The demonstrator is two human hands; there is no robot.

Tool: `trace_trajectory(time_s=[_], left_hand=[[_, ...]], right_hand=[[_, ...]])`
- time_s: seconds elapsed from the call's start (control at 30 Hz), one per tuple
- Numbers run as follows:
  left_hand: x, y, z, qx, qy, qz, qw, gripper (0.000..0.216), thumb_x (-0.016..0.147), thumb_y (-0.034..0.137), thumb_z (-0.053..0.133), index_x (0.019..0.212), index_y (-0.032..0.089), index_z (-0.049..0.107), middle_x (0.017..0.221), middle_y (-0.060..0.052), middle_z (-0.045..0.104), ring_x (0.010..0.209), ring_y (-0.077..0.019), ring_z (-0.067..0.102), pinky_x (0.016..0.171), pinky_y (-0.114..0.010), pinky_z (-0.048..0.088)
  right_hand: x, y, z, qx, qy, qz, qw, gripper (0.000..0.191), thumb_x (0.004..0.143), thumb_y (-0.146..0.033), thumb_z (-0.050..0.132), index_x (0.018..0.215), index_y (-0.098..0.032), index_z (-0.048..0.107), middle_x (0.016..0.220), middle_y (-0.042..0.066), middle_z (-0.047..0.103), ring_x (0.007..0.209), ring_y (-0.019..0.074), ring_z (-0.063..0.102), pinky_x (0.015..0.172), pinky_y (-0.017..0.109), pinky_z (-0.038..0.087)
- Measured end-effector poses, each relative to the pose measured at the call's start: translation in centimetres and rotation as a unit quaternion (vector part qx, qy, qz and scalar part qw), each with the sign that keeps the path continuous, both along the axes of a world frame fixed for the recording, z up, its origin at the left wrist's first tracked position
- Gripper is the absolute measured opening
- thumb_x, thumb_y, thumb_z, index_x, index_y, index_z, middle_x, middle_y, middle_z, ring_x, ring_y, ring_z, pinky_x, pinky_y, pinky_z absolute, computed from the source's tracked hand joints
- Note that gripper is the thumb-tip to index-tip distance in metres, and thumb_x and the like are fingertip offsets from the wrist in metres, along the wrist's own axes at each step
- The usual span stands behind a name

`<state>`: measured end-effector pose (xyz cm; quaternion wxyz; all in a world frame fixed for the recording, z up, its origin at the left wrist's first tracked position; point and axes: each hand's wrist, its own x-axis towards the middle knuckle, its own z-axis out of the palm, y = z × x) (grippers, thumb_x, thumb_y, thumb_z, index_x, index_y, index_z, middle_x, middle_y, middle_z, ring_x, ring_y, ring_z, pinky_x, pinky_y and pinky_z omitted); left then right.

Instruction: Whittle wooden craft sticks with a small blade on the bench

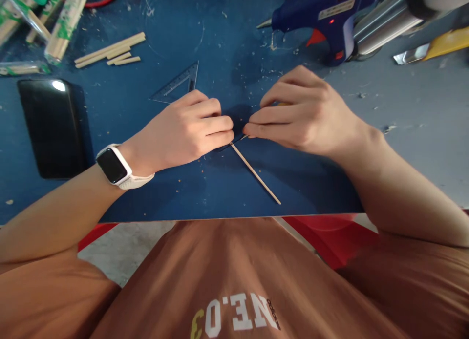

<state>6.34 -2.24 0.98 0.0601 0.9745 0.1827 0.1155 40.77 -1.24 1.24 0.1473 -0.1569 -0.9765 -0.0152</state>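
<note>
My left hand (200, 126) is closed over the upper end of a thin wooden stick (255, 174), which slants down to the right across the blue tabletop. My right hand (300, 112) is just to the right, its fingers pinched together close to that end of the stick. A small bit of yellow shows between its fingers, and a thin dark line runs by the fingertips; what it holds is mostly hidden. Behind my left hand lies a clear set square (178, 85), partly covered by the fingers.
Several short wooden sticks (110, 51) lie at upper left beside wrapped stick bundles (68, 26). A black phone (49, 129) rests at left. At upper right are a blue glue gun (315, 11), a metal cylinder (386, 26) and a yellow utility knife (439, 46).
</note>
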Motion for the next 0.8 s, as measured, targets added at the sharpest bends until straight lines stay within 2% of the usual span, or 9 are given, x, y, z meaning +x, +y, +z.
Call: trace_trajectory(time_s=[0.13, 0.3, 0.37, 0.47, 0.57, 0.7, 0.8], left_hand=[[0.1, 0.1, 0.2, -0.024, -0.002, 0.004, 1.0, 0.048, 0.139, 0.019, 0.046, 0.125, 0.028, 0.091, 0.125, -0.004, 0.095, 0.12, -0.0268, 0.093, 0.102, -0.05, 0.077], [0.0, 0.1, 0.3, 0.012, -0.01, -0.009, 1.0, 0.044, 0.14, 0.018, 0.048, 0.127, 0.023, 0.09, 0.123, -0.003, 0.097, 0.115, -0.0236, 0.091, 0.101, -0.045, 0.075], [-0.1, 0.0, 0.1, -0.02, -0.01, 0.004, 1.0, 0.047, 0.14, 0.02, 0.046, 0.128, 0.026, 0.09, 0.126, -0.002, 0.095, 0.122, -0.0254, 0.093, 0.106, -0.049, 0.077], [-0.3, 0.0, -0.2, -0.073, -0.016, 0.015, 0.997, 0.048, 0.139, 0.023, 0.045, 0.132, 0.032, 0.092, 0.131, -0.001, 0.094, 0.132, -0.0283, 0.093, 0.115, -0.056, 0.079], [-0.7, 0.1, -0.6, -0.086, -0.039, 0.019, 0.995, 0.048, 0.138, 0.024, 0.045, 0.136, 0.034, 0.092, 0.133, -0.001, 0.094, 0.134, -0.03, 0.092, 0.118, -0.06, 0.079], [-1.2, 0.1, -0.9, -0.074, -0.052, 0.015, 0.996, 0.044, 0.136, 0.025, 0.048, 0.147, 0.034, 0.09, 0.141, -0.004, 0.093, 0.13, -0.0332, 0.093, 0.114, -0.063, 0.079], [-1.4, 0.0, -1.3, -0.057, -0.047, 0.008, 0.997, 0.044, 0.136, 0.026, 0.048, 0.153, 0.032, 0.088, 0.143, -0.007, 0.093, 0.127, -0.0337, 0.092, 0.108, -0.062, 0.079]], right_hand=[[-0.1, 0.0, 0.0, 0.011, 0.005, -0.002, 1.0, 0.019, 0.136, -0.025, 0.067, 0.139, -0.024, 0.085, 0.123, -0.001, 0.096, 0.119, 0.0204, 0.084, 0.106, 0.049, 0.064], [-0.4, -0.1, 0.0, 0.037, 0.021, 0.012, 0.999, 0.023, 0.137, -0.022, 0.062, 0.137, -0.022, 0.086, 0.119, -0.003, 0.095, 0.114, 0.0167, 0.086, 0.103, 0.044, 0.066], [-0.2, 0.0, 0.1, 0.032, 0.024, 0.01, 0.999, 0.023, 0.138, -0.026, 0.063, 0.136, -0.023, 0.085, 0.122, -0.004, 0.095, 0.113, 0.0165, 0.087, 0.102, 0.043, 0.068], [0.1, 0.1, 0.3, 0.037, 0.016, -0.002, 0.999, 0.033, 0.141, -0.032, 0.056, 0.133, -0.021, 0.086, 0.12, -0.006, 0.093, 0.111, 0.015, 0.086, 0.101, 0.04, 0.071], [0.0, 0.1, 0.2, 0.037, 0.022, -0.002, 0.999, 0.038, 0.142, -0.032, 0.053, 0.132, -0.02, 0.087, 0.12, -0.006, 0.092, 0.112, 0.0132, 0.085, 0.103, 0.038, 0.072], [-0.2, 0.2, 0.2, 0.019, 0.05, 0.009, 0.999, 0.032, 0.139, -0.03, 0.06, 0.13, -0.017, 0.088, 0.118, -0.006, 0.091, 0.111, 0.014, 0.084, 0.103, 0.039, 0.072], [-0.1, 0.3, 0.2, 0.01, 0.047, 0.005, 0.999, 0.034, 0.14, -0.031, 0.059, 0.131, -0.018, 0.088, 0.117, -0.005, 0.091, 0.112, 0.0141, 0.085, 0.103, 0.039, 0.072]])
